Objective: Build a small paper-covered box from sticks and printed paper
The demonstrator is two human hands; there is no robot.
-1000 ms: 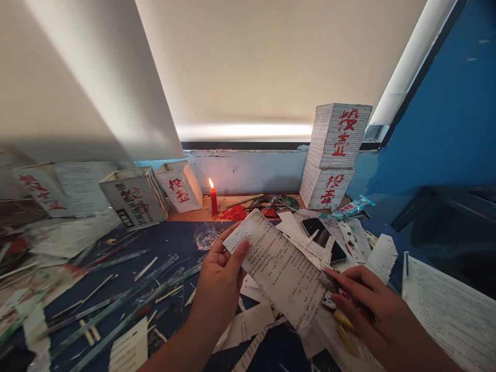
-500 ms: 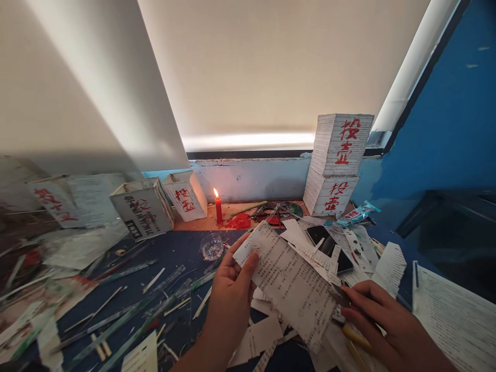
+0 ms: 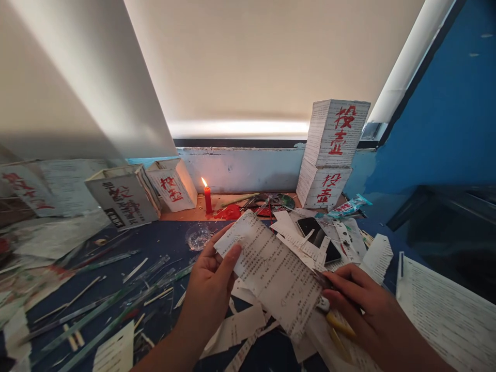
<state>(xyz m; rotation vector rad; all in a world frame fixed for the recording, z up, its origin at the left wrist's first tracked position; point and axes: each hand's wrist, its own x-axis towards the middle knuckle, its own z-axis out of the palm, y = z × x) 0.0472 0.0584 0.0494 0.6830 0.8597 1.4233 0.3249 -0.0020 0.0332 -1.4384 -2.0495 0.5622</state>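
A printed paper card [image 3: 271, 274], stiff and covered in small text, is tilted in front of me. Its upper left end is gripped by my left hand [image 3: 215, 276], thumb on top and fingers behind. At the card's right edge, my right hand [image 3: 360, 299] pinches a small dark blade [image 3: 322, 279] between thumb and fingers. The blade touches or nearly touches that edge; I cannot tell which. Just under the right hand lies a yellow-handled tool [image 3: 341, 326], partly hidden. Paper scraps [image 3: 238, 328] spread beneath the card.
A lit red candle [image 3: 207, 199] stands on the back ledge, near a clear dish [image 3: 198, 237]. Several paper boxes with red characters stand around, two forming a stack [image 3: 329, 155] at right. A phone [image 3: 315, 232] lies among scraps. Thin sticks and clear strips [image 3: 132, 305] litter the left.
The view has swung a little to the right and down, so everything sits further left and higher. Both hands keep their hold, and the card's pose is nearly the same.
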